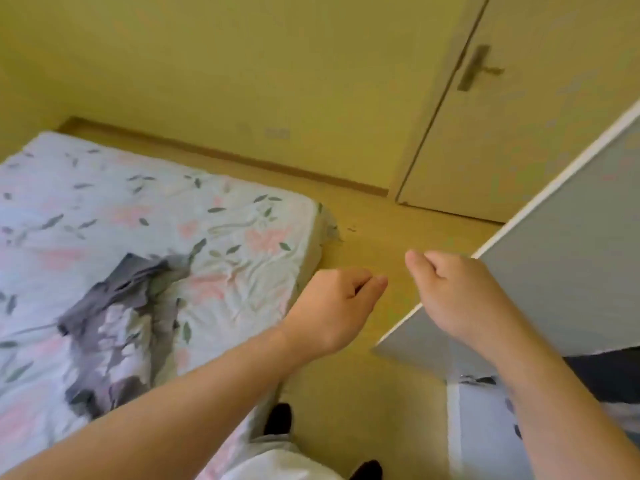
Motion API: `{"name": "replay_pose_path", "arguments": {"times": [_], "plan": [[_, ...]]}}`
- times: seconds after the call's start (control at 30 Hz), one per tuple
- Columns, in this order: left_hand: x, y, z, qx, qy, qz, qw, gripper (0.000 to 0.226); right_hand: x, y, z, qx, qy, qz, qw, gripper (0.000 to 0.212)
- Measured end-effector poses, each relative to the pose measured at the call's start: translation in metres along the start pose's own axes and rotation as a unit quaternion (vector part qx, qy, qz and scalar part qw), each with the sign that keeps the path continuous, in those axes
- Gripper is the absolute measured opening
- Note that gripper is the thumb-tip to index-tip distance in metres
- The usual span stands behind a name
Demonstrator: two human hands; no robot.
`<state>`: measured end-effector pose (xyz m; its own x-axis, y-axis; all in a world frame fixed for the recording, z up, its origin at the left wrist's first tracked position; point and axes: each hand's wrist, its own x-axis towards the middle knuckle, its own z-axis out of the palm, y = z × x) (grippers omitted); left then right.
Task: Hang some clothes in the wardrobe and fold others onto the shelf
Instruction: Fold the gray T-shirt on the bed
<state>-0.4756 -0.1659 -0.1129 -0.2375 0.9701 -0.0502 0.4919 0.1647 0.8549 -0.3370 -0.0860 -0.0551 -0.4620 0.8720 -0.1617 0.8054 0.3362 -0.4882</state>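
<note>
Clothes: a grey and white pile of clothes (114, 317) lies crumpled on the bed, on the side near the person.
Bed: the bed (225, 237) has a sheet with pink flowers and green leaves. The pile sits on top of it.
Left hand: the left hand (332, 306) is up in the air over the edge of the bed. Its fingers are curled in and it holds nothing. It is near the pile but not touching it.
Right hand: the right hand (460, 296) is up too, in front of the edge of the wardrobe door. Its fingers are curled in, and I see nothing in it.
Wardrobe door: the wardrobe door (561, 254) is swung open on the right. The inside of the wardrobe is mostly hidden.
Floor: a yellow floor (363, 220) runs between the bed and the wardrobe.
Step now: I think the person is between pieces, with empty hands, about to fetch more clothes.
Next move: the hands need to go left and down to the pile, open up, and pick out just one piece.
</note>
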Motion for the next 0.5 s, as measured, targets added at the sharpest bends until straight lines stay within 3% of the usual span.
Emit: {"name": "replay_pose_path", "arguments": {"times": [0.2,0.5], "plan": [[-0.055,-0.114,-0.063,-0.040,0.132,-0.199,0.970,0.051,0.053,-0.083,0.130,-0.030,-0.199,-0.109,0.973,0.052],[-0.101,-0.310,-0.113,-0.070,0.218,-0.439,0.869,0.047,0.097,-0.181,0.301,-0.085,-0.368,-0.183,0.908,0.050]]}}
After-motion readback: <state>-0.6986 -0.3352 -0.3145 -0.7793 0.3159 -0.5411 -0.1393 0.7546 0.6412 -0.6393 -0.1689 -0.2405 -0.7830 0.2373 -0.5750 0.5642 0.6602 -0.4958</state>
